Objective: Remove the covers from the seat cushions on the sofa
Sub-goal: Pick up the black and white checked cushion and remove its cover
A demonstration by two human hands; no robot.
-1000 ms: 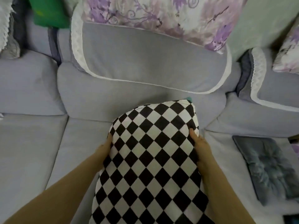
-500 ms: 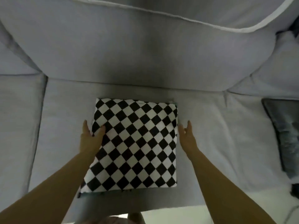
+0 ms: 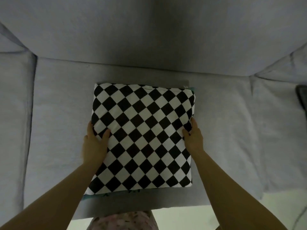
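The black-and-white checked square cushion [image 3: 142, 138] lies flat on the grey fabric sofa seat [image 3: 58, 122]; our left hand [image 3: 94, 145] and right hand [image 3: 193, 138] grip its side edges, fingers mostly hidden beneath. Well right of it, a dark object [image 3: 302, 100] is cut off.

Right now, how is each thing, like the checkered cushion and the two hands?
checkered cushion, lying flat on the seat, cover on
left hand, grips the cushion's left edge, thumb on top
right hand, grips the right edge, fabric wrinkled there
sofa seat, grey, bearing the cushion
dark object, at the right, mostly out of view
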